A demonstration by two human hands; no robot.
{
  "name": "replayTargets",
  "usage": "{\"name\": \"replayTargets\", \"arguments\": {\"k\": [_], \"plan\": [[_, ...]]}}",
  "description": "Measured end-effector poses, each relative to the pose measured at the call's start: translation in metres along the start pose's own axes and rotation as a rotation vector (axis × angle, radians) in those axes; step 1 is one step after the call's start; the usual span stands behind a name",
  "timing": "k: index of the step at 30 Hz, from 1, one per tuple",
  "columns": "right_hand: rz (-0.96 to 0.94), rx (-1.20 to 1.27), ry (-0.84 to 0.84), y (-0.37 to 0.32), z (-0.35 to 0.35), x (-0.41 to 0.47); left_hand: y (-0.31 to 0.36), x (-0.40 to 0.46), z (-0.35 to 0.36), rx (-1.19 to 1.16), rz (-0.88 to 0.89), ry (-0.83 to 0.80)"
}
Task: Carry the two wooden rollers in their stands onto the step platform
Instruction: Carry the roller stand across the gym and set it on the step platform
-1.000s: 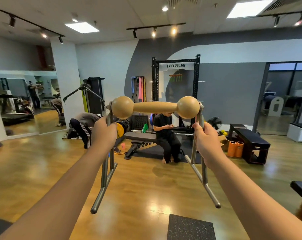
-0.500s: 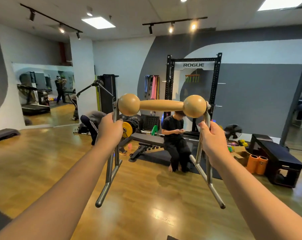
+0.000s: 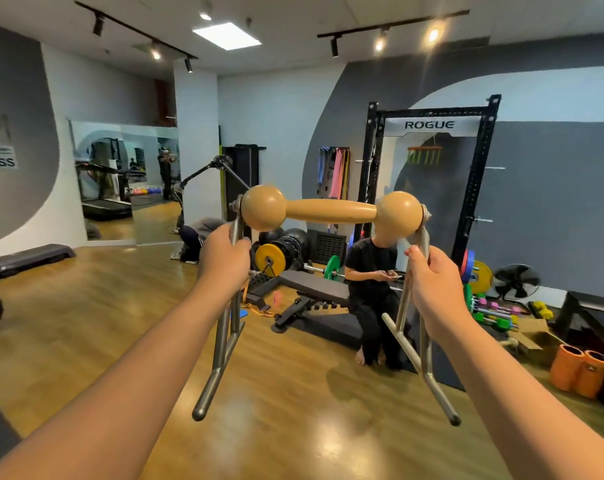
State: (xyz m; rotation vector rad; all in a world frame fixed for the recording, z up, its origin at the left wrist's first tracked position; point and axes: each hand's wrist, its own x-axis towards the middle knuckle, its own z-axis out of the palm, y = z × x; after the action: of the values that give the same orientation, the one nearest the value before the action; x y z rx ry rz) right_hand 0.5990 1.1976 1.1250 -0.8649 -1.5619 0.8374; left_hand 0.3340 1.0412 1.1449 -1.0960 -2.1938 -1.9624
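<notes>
A wooden roller (image 3: 331, 211) with a ball at each end hangs in a grey metal stand (image 3: 221, 344), held up in the air in front of me. My left hand (image 3: 224, 259) grips the stand's left upright just below the left ball. My right hand (image 3: 435, 285) grips the right upright below the right ball. The stand's feet point down and out, well above the floor. A dark step platform (image 3: 27, 258) lies on the floor at the far left by the wall. Only one roller is in view.
A person in black sits on a weight bench (image 3: 314, 289) straight ahead before a black rack (image 3: 432, 168). Another person crouches (image 3: 200, 237) by the mirror. Weight plates, dumbbells, a fan and two orange foam rollers (image 3: 579, 374) crowd the right. Wooden floor stretches to the left.
My view has swung to the left: the rack and seated person slid right, and the step platform came into sight at the left. The roller stays held between both hands.
</notes>
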Motion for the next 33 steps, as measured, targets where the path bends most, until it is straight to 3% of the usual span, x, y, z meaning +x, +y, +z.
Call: {"name": "replayTargets", "arguments": {"k": [10, 21, 33], "plan": [[-0.032, 0.057, -0.021, 0.075, 0.091, 0.185, -0.048, 0.178, 0.117, 0.018, 0.103, 0.011], [0.000, 0.095, -0.128, 0.190, 0.194, 0.365, -0.132, 0.316, 0.243, -0.005, -0.025, 0.093], [-0.010, 0.229, -0.327, 0.258, 0.300, 0.558, -0.148, 0.457, 0.334, 0.058, -0.074, 0.286]]}}
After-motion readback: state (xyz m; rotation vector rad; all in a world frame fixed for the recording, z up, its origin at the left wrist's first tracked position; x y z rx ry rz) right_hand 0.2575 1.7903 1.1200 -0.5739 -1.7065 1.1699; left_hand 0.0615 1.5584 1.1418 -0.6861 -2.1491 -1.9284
